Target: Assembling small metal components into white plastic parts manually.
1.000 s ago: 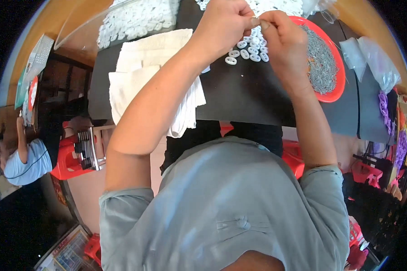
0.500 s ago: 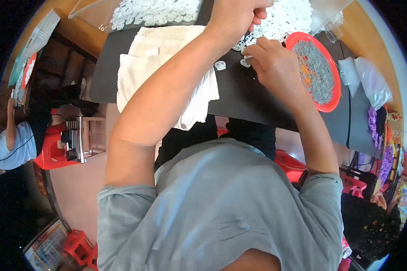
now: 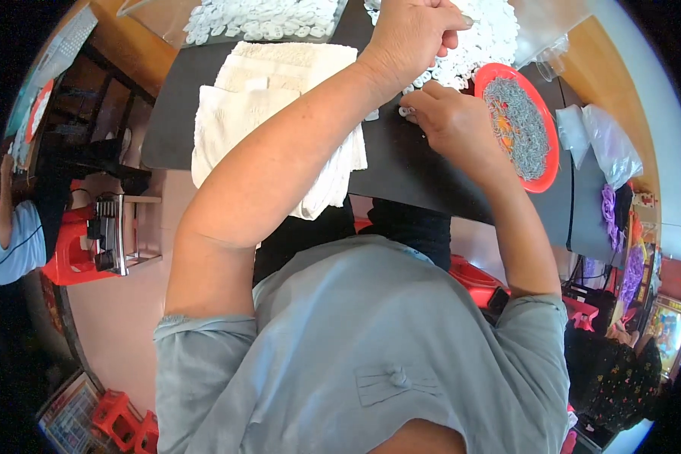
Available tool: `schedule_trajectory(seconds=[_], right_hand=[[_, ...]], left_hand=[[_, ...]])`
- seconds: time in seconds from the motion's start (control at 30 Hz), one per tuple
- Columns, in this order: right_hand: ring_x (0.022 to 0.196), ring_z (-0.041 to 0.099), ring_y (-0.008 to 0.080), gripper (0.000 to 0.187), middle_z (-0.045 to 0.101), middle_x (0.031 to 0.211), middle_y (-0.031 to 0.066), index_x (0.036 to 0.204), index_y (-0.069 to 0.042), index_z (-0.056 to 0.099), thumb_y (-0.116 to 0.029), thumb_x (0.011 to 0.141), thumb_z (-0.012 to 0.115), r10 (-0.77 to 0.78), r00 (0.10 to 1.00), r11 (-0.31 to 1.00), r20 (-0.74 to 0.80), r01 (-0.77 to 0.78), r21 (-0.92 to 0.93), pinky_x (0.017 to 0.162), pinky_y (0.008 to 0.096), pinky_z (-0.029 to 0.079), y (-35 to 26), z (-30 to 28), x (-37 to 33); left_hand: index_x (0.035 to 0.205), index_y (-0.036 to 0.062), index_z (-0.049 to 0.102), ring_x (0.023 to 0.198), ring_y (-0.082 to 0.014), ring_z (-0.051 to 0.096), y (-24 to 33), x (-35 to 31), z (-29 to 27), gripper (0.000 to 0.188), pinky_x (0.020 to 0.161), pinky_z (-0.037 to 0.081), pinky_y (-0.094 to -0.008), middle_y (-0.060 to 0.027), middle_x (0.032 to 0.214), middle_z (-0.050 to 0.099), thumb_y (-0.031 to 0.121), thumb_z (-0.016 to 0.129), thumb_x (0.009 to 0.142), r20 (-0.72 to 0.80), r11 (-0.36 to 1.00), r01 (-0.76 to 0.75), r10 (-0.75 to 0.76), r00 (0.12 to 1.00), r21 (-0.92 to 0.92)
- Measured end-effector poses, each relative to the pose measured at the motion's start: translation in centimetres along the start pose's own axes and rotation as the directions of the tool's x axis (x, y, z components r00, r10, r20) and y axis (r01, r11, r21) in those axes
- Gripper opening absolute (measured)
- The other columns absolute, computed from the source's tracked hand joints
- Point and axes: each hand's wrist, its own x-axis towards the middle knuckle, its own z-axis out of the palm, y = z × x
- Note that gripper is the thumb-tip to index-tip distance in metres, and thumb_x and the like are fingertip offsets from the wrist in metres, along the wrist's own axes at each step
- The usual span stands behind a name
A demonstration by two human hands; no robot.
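Observation:
My left hand (image 3: pixel 412 38) is over the near side of a heap of small white plastic pieces (image 3: pixel 488 38). Its fingers are pinched together, and what is between them is too small to make out. Lower and to the right, my right hand (image 3: pixel 458 121) is closed at the table edge of the heap, thumb and fingertips on a small white plastic piece with holes (image 3: pixel 407 111). Beside that hand lies a red oval tray (image 3: pixel 554 144) full of fine grey wire-like bits (image 3: pixel 528 129), with some orange showing among them.
A folded white towel (image 3: pixel 238 125) lies under my left forearm on the black table (image 3: pixel 170 121). More white pieces (image 3: pixel 268 19) fill a clear container at the far left. Clear plastic bags (image 3: pixel 613 144) lie at right. Another person (image 3: pixel 19 234) sits far left near a red stool (image 3: pixel 76 246).
Both hands stay near the heap. My left hand has shifted slightly right, and my right hand has dropped a little lower with the white piece. The view has shifted slightly.

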Motion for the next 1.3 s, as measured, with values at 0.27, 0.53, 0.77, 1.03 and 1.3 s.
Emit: schedule_trajectory(seconds=[0.27, 0.53, 0.77, 1.03, 1.3], right_hand=[[0.072, 0.064, 0.0301, 0.011, 0.061, 0.082, 0.0098, 0.081, -0.006, 0.059, -0.011, 0.075, 0.067, -0.067, 0.994, 0.998, 0.09, 0.067, 0.001, 0.058, 0.0406, 0.049, -0.2, -0.5, 1.1], [0.062, 0.057, 0.0132, 0.012, 0.063, 0.07, 0.0052, 0.093, 0.0, 0.065, -0.009, 0.085, 0.063, 0.295, 0.953, 0.785, -0.073, -0.199, 0.587, 0.057, 0.0277, 0.043, 1.9, -2.0, -0.4], [0.064, 0.059, 0.0127, 0.012, 0.065, 0.078, 0.0088, 0.094, 0.005, 0.062, -0.007, 0.09, 0.061, 0.688, 0.705, -0.004, 0.176, -0.239, 0.971, 0.055, 0.0204, 0.042, 4.9, -5.0, 0.6], [0.064, 0.06, 0.0142, 0.012, 0.065, 0.078, 0.0104, 0.093, 0.005, 0.062, -0.007, 0.091, 0.06, 0.653, 0.733, -0.089, 0.19, -0.175, 0.981, 0.055, 0.0208, 0.043, 4.9, -4.0, 0.7], [0.064, 0.06, 0.0139, 0.013, 0.065, 0.077, 0.01, 0.093, 0.005, 0.062, -0.007, 0.09, 0.06, 0.635, 0.756, -0.097, 0.16, -0.128, 0.987, 0.055, 0.0219, 0.042, 5.0, -3.9, 0.5]], left_hand=[[0.072, 0.0014, 0.058, 0.048, -0.0088, 0.046, -0.9, 0.5, -0.3, 0.015, 0.043, 0.037, -0.0232, -0.0024, 0.06, 0.053, 0.011, 0.064, 0.082, 0.027, 0.997, 0.038, -0.036, 0.999, -0.061], [0.078, 0.0001, 0.062, 0.05, -0.0115, 0.05, -1.4, 0.4, 0.2, 0.013, 0.043, 0.038, -0.0247, -0.0053, 0.062, 0.057, 0.012, 0.066, 0.08, -0.001, 1.0, -0.003, 0.003, 1.0, -0.016], [0.078, 0.0012, 0.062, 0.049, -0.0093, 0.05, -1.5, -0.5, 1.1, 0.013, 0.043, 0.037, -0.0225, -0.004, 0.062, 0.058, 0.013, 0.066, 0.082, 0.04, 0.998, 0.017, -0.019, 0.999, 0.055], [0.077, 0.0023, 0.062, 0.051, -0.0074, 0.05, -2.0, -0.7, 1.3, 0.014, 0.044, 0.039, -0.0212, -0.0019, 0.061, 0.057, 0.015, 0.065, 0.083, 0.049, 0.985, -0.014, 0.005, 0.999, 0.175], [0.077, 0.0012, 0.062, 0.052, -0.0062, 0.05, -2.0, -1.0, 1.5, 0.014, 0.044, 0.039, -0.0203, -0.0018, 0.061, 0.057, 0.014, 0.063, 0.082, 0.044, 0.983, -0.025, 0.017, 0.999, 0.184]])
